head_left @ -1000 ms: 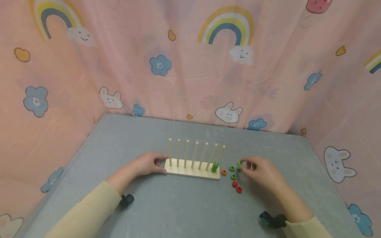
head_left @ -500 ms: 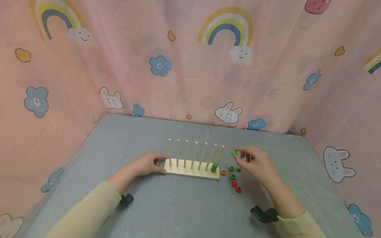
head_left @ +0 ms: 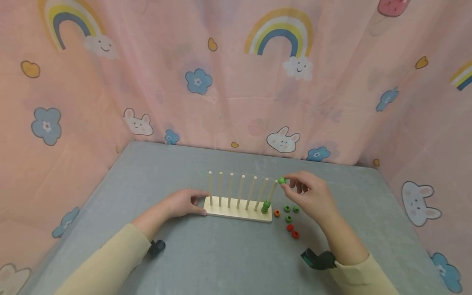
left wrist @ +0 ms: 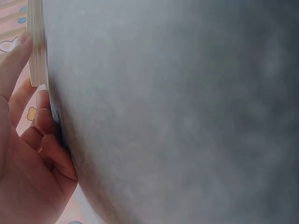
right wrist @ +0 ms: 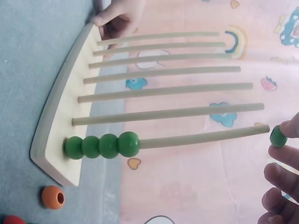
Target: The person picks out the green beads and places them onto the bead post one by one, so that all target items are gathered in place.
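A pale wooden base with a row of upright pegs, a peg board (head_left: 236,212), stands on the grey table. Its rightmost peg carries a stack of several green beads (right wrist: 109,146); the other pegs are bare. My left hand (head_left: 183,203) grips the board's left end between thumb and fingers, the thumb at the front edge. Between thumb and forefinger of my right hand (head_left: 309,192) is a green bead (right wrist: 278,136), right at the tip of the rightmost peg (right wrist: 205,137). The right hand's other fingers are loosely bent.
On the table right of the board lie an orange bead (head_left: 277,213), three loose green beads (head_left: 289,219) and two red beads (head_left: 296,234). A pink patterned curtain (head_left: 236,102) hangs behind and at both sides of the grey table (head_left: 221,258).
My right hand has lifted the green bead off the table and carried it up and left to the top of the rightmost peg. The left hand has stayed on the board.
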Motion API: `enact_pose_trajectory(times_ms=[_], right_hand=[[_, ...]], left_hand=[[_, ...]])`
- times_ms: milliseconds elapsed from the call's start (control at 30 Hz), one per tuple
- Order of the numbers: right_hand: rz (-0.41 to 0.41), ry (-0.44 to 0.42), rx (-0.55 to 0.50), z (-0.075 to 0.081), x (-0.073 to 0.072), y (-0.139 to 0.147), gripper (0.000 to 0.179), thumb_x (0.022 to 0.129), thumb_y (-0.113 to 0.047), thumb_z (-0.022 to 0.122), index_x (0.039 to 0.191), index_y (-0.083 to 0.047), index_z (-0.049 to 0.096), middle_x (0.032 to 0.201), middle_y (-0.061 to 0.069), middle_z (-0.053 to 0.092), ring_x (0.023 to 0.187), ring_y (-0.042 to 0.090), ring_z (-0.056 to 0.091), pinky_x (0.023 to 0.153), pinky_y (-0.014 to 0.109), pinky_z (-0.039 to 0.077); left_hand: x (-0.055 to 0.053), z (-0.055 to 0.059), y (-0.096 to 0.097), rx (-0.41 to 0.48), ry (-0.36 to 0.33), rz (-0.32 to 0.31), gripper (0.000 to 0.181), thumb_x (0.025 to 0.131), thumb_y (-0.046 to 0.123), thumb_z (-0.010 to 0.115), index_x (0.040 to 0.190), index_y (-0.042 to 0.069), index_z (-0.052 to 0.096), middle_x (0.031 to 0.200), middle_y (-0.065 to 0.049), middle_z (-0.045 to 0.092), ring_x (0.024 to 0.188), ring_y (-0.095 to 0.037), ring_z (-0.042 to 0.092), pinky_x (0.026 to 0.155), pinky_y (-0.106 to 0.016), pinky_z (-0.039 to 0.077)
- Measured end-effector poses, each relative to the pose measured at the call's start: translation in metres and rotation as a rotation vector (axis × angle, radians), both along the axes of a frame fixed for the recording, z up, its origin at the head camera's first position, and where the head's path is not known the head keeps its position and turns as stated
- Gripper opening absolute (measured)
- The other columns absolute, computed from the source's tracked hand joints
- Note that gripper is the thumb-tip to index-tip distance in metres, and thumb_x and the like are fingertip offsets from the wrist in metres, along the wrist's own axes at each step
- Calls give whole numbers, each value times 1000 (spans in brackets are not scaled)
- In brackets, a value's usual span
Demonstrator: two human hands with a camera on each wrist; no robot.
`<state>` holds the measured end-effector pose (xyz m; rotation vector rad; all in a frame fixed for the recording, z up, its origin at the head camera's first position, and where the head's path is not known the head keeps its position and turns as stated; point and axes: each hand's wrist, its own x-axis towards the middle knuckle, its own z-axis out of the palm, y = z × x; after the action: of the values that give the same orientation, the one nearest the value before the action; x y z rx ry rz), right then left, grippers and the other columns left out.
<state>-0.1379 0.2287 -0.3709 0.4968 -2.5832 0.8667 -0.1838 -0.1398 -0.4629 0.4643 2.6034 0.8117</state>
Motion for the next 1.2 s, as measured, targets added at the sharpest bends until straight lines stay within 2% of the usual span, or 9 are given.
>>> enact_pose_trajectory(times_ms=[200,400,767,1000,1200], right_hand=[[28,13,-24,-1,-2,-2,13,87,-13,75,100,-14,75,78,-6,57,70,12,48,58,26,42],[35,-3,-6,2,-4,-6,14,88,-15,74,102,-14,75,78,-2,59,70,12,48,59,27,41],[60,-28,17,0,-6,-9,16,88,-17,75,104,-16,74,79,-6,57,70,12,48,58,28,42],[55,-96,44,-6,-6,-8,19,89,-20,75,107,-16,74,79,-7,57,70,13,48,59,28,42],[70,-142,56,-18,-6,-8,18,87,-18,77,104,-13,74,79,-6,57,70,13,48,58,27,41]], left_hand=[[0,2,2,7,-8,-2,61,80,37,83,135,21,63,75,2,52,68,-13,46,62,-31,35],[0,1,2,9,-2,-1,61,80,37,84,135,21,63,75,2,52,69,-13,46,63,-31,36],[1,1,0,5,-2,0,61,80,37,83,135,21,63,76,2,52,69,-13,46,63,-32,35],[1,2,0,3,0,-4,61,80,38,83,135,21,63,76,2,52,69,-13,46,63,-32,35],[0,1,0,5,-3,-2,62,79,38,83,135,22,63,76,2,52,69,-13,46,62,-32,35]])
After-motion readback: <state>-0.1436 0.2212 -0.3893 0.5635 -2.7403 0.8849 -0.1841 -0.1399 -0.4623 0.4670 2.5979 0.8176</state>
